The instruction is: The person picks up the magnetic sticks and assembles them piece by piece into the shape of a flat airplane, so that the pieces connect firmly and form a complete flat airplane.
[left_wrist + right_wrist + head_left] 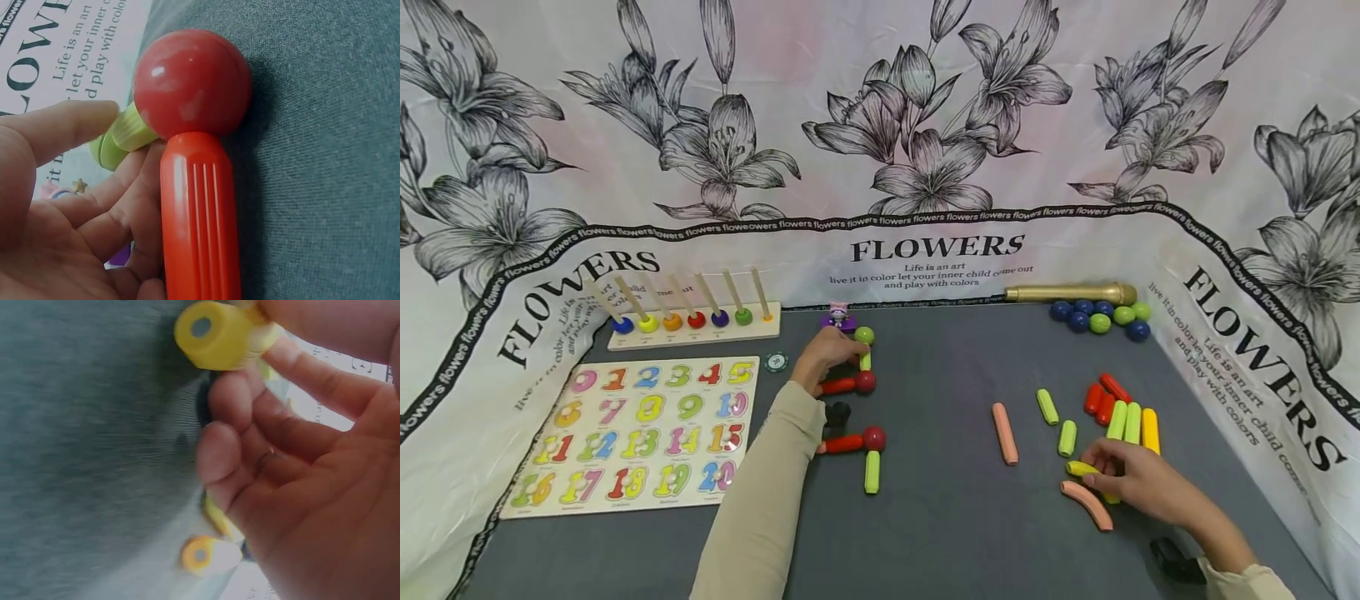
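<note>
My left hand pinches a short light-green magnetic stick between thumb and fingers. A green ball sits at the stick's far end, and a red ball at its near end. From that red ball a red stick runs off beneath the hand. On the right, my right hand pinches a yellow magnetic stick between thumb and fingertips, its grey end disc facing out. Just below that hand lies a curved salmon-coloured stick.
Nearer me, another red ball joins a red and a green stick. Loose green sticks, a straight salmon stick and red sticks lie right. Balls sit back right. A number board and peg stand stand left.
</note>
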Motion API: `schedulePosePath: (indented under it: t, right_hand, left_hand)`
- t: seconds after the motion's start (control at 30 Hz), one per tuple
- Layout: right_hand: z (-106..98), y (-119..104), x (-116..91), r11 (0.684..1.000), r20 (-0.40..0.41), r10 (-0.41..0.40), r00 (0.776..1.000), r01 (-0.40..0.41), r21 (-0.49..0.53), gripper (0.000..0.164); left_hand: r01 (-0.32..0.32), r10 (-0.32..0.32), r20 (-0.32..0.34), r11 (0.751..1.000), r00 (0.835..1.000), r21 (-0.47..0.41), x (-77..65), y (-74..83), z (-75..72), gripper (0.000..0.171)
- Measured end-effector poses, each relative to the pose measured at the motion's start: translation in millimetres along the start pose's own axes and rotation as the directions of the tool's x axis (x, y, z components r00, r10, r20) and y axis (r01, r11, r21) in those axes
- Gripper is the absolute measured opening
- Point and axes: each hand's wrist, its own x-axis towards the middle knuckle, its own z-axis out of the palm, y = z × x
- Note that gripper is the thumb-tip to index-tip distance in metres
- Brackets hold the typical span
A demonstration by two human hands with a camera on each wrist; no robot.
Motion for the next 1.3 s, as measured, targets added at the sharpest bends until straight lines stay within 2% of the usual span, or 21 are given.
schedulePosePath:
  t: [0.1, 0.27, 0.3, 0.33, 0.43, 0.73, 0.87, 1.1, 1.3]
  right_hand:
    - [-2, -5, 8, 0.999, -0.034, -0.040, 0.999, 0.039, -0.018, 0.012]
    - [-8, -23, 38, 0.988, -0.057, -0.145, 0.988, 0.141, -0.056, 0.009]
    - [-9, -28, 47, 0.986, -0.057, -0.162, 0.985, 0.159, -0.059, 0.009]
    - [-10, -33, 57, 0.982, -0.052, -0.178, 0.983, 0.175, -0.068, 0.008]
    - [-13, -51, 91, 0.974, -0.029, -0.215, 0.976, 0.213, -0.074, 0.010]
    - [-9, -101, 204, 0.969, 0.032, -0.242, 0.970, 0.243, -0.037, 0.014]
    - [-3, -116, 243, 0.968, 0.059, -0.247, 0.967, 0.248, -0.022, 0.014]
    - [9, -133, 281, 0.967, 0.089, -0.254, 0.963, 0.256, -0.009, 0.016]
    - [18, -142, 297, 0.964, 0.105, -0.262, 0.959, 0.265, -0.015, 0.019]
  left_hand:
    - [0.024, -0.023, -0.025, 0.997, 0.999, 0.070, 13.2, -4.5, 1.8, 0.039]
    - [0.089, -0.069, -0.108, 0.977, 0.992, 0.196, 13.4, 0.5, 5.4, 0.052]
    - [0.098, -0.075, -0.119, 0.975, 0.990, 0.200, 8.2, 4.8, 6.5, 0.052]
    - [0.096, -0.072, -0.125, 0.976, 0.990, 0.196, 3.1, 8.2, 7.0, 0.051]
    - [0.077, -0.051, -0.138, 0.978, 0.989, 0.192, 2.6, 7.6, 7.9, 0.050]
    - [0.058, -0.030, -0.141, 0.978, 0.990, 0.200, 1.4, 7.3, 6.3, 0.048]
    - [0.066, -0.037, -0.140, 0.976, 0.989, 0.206, -0.1, 6.2, 6.9, 0.047]
    - [0.087, -0.065, -0.096, 0.967, 0.993, 0.240, 1.6, 6.2, 6.7, 0.045]
    - [0.105, -0.083, -0.103, 0.966, 0.991, 0.236, 4.0, 6.3, 6.9, 0.041]
